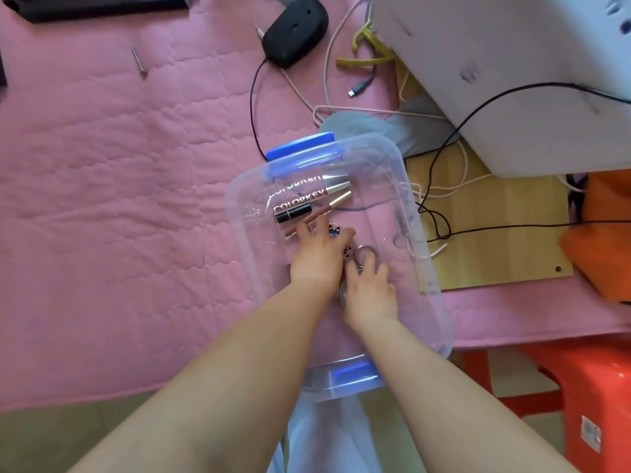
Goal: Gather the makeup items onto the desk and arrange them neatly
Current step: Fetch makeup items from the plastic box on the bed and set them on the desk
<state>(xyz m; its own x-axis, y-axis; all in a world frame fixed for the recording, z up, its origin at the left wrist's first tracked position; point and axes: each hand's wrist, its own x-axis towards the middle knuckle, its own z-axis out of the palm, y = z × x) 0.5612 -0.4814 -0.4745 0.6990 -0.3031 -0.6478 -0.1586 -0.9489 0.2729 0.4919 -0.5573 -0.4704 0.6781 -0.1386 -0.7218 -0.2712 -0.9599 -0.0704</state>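
Your two forearms filled the bottom of the frame, both reaching down into a clear plastic bin (pixel 426 268) with blue handles that stood at centre frame on the pink quilted tabletop (pixel 119 165). Your left hand (pixel 317 257) lay over the small pieces at the bin's middle, its grip spread with fingertips resting on a dark blue ornament (pixel 333 230); whether it actually pinched anything could not be told, since the palm hid what was beneath. Your right hand (pixel 370 291) sat just beside it, fingers curled loosely by a metal ring (pixel 364 251), again with no clear hold visible.

The makeup was in the bin, at its upper left: a silver tube marked COLORKEY (pixel 307 199), a black lipstick (pixel 293 214) below it, and a slim pink pencil (pixel 317 213) lying diagonally across them, all touching one another.

Judging by that, the task had barely started. Nothing cosmetic lay out on the pink cover, where only a black mouse (pixel 295 30) and loose cables (pixel 324 80) showed at the top of the frame. Every item was yet to be lifted out and lined up.
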